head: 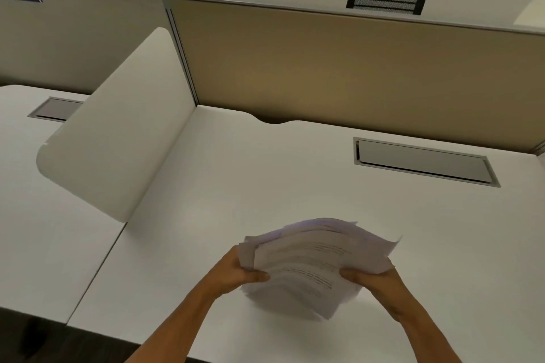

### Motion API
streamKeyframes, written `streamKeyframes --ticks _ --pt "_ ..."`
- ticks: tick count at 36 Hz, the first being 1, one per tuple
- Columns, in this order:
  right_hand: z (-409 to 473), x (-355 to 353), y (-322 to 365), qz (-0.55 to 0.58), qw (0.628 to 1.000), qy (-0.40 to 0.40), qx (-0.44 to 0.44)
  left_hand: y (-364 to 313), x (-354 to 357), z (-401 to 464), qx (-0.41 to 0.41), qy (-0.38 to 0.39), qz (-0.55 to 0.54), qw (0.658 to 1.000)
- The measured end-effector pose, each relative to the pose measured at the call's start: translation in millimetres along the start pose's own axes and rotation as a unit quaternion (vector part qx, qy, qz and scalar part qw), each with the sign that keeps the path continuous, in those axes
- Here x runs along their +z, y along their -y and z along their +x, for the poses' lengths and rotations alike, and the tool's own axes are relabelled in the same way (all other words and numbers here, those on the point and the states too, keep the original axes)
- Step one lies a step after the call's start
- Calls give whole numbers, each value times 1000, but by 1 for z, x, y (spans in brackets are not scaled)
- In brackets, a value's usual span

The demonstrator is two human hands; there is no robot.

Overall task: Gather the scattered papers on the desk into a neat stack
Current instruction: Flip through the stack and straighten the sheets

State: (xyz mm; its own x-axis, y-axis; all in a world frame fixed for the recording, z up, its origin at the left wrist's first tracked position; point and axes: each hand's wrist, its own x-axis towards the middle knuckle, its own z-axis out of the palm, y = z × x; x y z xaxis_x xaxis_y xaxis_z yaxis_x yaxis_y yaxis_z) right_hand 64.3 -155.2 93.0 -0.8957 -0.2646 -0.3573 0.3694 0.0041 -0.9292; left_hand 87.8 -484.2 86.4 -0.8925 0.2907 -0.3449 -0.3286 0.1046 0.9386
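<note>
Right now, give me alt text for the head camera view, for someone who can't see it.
Two hands, left hand and right hand, grip an uneven bundle of papers at its sides, above a white desk. Behind stand a tan partition and a white side divider.

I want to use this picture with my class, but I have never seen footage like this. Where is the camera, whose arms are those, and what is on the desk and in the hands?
There is no machine here. The single picture comes from a camera worn on a person's head, looking forward and down, so the two bare arms reaching in from below are the wearer's own. The left hand and the right hand grip opposite sides of one bundle of printed papers, whose edges are still uneven and blurred. Whether the bundle touches the white desk I cannot tell. Set into the desk is a grey cable hatch. A tan partition stands behind, a white side divider on the left, and two black chairs beyond.
</note>
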Motion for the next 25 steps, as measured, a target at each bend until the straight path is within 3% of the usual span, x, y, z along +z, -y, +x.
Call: streamKeyframes --ticks 10,16,25 --pt "-5 -16 18 -19 999 -21 -23 -7 11 6 -14 -52 12 998" --pt "-5 -20 14 -15 1000 -10 -16 -16 24 9 -23 -37 69 997" --pt "-7 -13 7 11 1000 4 -6 -8 23 1 -7 -60 21 998"
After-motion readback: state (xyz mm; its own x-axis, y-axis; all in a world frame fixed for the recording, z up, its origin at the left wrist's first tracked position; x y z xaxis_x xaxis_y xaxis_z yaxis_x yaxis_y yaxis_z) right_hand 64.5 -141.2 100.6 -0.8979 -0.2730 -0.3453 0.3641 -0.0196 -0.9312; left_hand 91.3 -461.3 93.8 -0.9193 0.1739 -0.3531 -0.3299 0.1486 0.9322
